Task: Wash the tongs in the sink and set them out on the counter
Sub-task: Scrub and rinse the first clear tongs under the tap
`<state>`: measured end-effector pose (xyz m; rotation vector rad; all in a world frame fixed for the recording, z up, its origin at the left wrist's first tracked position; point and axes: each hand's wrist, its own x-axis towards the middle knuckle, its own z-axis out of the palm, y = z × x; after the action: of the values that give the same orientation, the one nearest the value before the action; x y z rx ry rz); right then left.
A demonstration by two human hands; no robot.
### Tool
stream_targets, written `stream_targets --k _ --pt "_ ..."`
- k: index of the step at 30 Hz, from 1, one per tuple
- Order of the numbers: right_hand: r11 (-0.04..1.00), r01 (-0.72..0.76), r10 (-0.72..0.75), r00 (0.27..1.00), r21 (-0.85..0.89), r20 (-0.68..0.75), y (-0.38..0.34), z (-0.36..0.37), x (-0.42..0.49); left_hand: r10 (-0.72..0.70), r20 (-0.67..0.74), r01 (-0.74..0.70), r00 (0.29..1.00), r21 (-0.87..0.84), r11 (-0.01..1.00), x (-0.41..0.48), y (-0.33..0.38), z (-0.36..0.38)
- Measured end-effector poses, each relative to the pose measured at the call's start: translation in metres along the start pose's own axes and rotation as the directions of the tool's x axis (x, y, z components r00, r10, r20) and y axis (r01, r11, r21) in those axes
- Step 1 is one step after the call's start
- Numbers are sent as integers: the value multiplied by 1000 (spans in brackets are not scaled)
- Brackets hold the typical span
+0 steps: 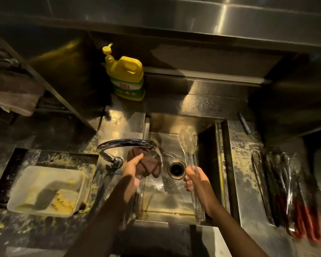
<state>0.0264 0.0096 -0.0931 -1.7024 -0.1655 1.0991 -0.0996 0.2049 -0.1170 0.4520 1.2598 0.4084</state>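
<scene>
Over the sink point(165, 200) we record the left hand point(132, 172), thumb out, fingers holding a brown cloth point(148, 165) under the faucet point(126, 142). Our right hand point(195, 179) grips clear tongs point(188, 143) mid-length above the basin beside the drain point(176, 169). Their tips show yellow residue.

light: dim, warm, from overhead — bright glare on the steel shelf point(220, 21) | shadows: my left hand point(132, 171) and right hand point(195, 180) half lit, forearms dark | blur: tongs point(285, 191) on the table point(243, 164) at right smeared | edges: lines bow, corners murky
</scene>
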Motion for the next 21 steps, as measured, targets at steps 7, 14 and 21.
stream_targets --k 7,14,21 --pt "961 -11 30 997 -275 68 5 -20 -11 -164 282 244 945 -276 929 -23 4 -18" --pt "852 52 21 991 -521 133 -8 -10 -11 -70 297 123 952 -164 979 -23 5 -4" --pt "811 27 89 982 -584 169 -25 13 2 -19 349 82 937 -165 983 -31 17 5"
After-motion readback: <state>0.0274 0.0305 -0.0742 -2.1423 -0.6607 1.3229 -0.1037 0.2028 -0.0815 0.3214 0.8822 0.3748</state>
